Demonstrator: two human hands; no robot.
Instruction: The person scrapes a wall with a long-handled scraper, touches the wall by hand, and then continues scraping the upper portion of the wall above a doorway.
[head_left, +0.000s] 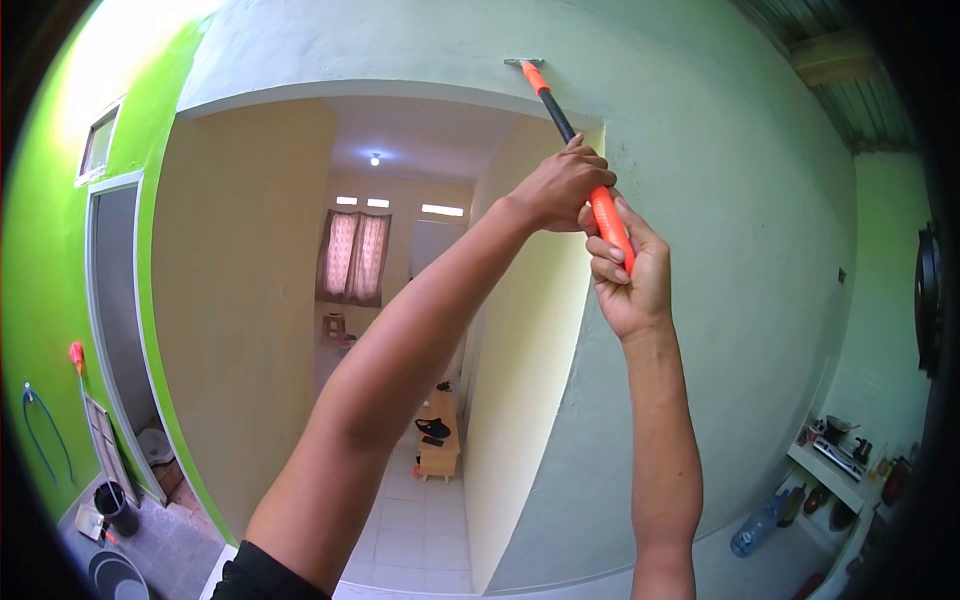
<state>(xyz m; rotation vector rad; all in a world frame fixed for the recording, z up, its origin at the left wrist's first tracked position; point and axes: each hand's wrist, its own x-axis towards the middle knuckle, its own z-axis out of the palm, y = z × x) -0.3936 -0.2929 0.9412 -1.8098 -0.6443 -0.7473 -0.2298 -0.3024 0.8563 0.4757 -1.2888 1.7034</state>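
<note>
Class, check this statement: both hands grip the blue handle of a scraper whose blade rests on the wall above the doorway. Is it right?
Not quite: the handle is orange, not blue, as the head view shows. The left hand and right hand both grip it, and the blade rests on the wall above the doorway.

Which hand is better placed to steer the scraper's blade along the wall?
Probably the left hand: it grips the scraper higher, nearer the blade; the right hand holds lower.
</note>
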